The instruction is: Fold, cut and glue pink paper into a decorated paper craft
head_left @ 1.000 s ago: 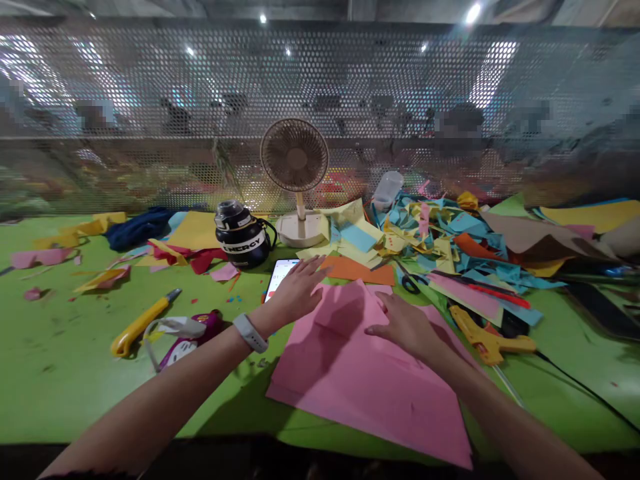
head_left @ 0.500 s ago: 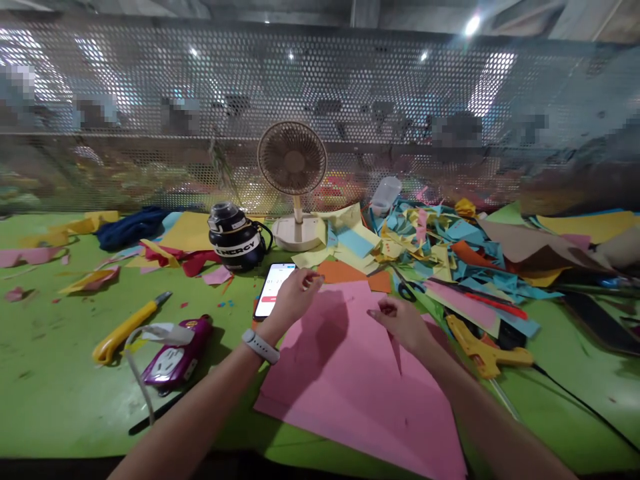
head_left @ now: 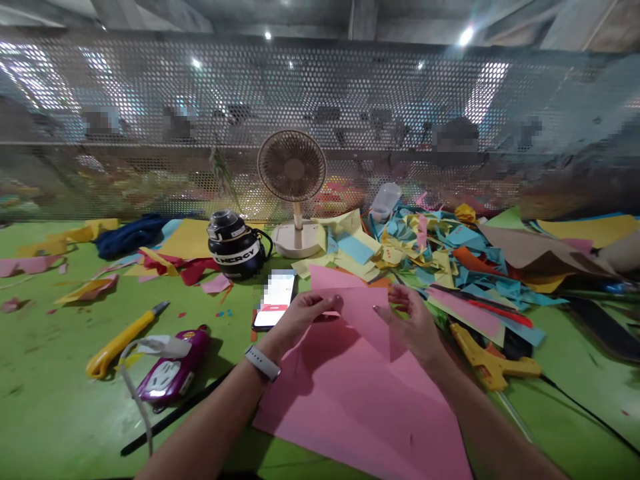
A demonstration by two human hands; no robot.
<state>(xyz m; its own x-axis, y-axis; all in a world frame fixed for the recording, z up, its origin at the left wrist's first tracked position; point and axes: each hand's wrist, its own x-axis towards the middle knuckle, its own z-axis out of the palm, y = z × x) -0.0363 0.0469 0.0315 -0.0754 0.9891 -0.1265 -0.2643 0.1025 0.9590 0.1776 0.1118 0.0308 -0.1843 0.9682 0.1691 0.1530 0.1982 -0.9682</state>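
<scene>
A raised pink paper piece (head_left: 367,313) stands above larger pink sheets (head_left: 360,407) lying on the green table (head_left: 45,413). My left hand (head_left: 310,317), with a pale watch band on its wrist, pinches the raised piece at its left side, thumb on the front. At the piece's right edge is my right hand (head_left: 413,327), its thumb on the near face and its fingers partly behind. A phone with a lit screen (head_left: 275,300) lies just left of my left hand.
Fan (head_left: 293,167) and black flask (head_left: 235,247) stand behind. Paper scraps (head_left: 435,247) pile at the back right. A yellow glue gun (head_left: 493,363) lies right; a yellow cutter (head_left: 125,340) and purple power socket (head_left: 175,367) lie left.
A pink piece has been lifted off the sheets and now stands between my hands. My left hand has moved slightly down and right; both hands have closed on the paper.
</scene>
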